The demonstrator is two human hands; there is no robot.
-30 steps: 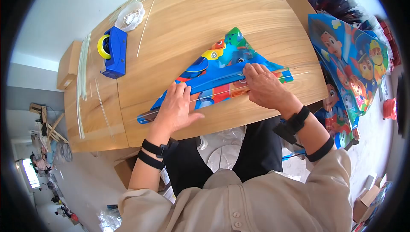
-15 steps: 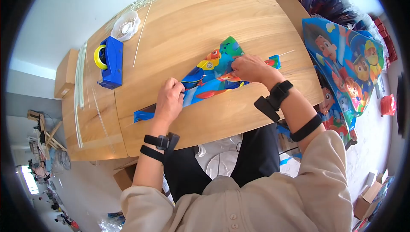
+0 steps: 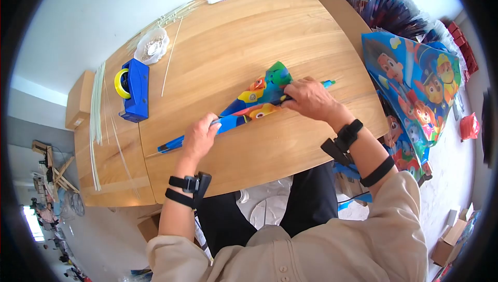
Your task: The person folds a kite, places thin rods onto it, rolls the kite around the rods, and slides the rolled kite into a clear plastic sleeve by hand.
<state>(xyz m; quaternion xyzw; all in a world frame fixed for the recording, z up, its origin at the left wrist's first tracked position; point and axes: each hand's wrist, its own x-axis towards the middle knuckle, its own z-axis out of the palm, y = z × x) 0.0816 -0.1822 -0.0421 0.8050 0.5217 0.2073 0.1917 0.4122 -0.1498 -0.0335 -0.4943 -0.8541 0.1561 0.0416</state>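
Observation:
A colourful cartoon-printed kite [image 3: 253, 97], folded into a long narrow bundle, lies slantwise on the wooden table in front of me. My left hand [image 3: 198, 135] pinches its lower edge near the blue left end. At the other side my right hand [image 3: 311, 98] has its fingers closed on the kite's folded edge, close to the green part. A blue-green tip pokes out beyond the right hand. Parts of the folds under my fingers are hidden.
A blue tape dispenser [image 3: 137, 90] and a white bowl [image 3: 152, 46] of small pieces stand at the left. Thin pale rods [image 3: 97, 111] lie along the left side. A larger printed kite sheet [image 3: 412, 82] hangs beyond the table's right edge.
The kite's near flap has been folded inward, so the bundle is narrower. My left hand has shifted slightly left along it. The whole view has tilted a little.

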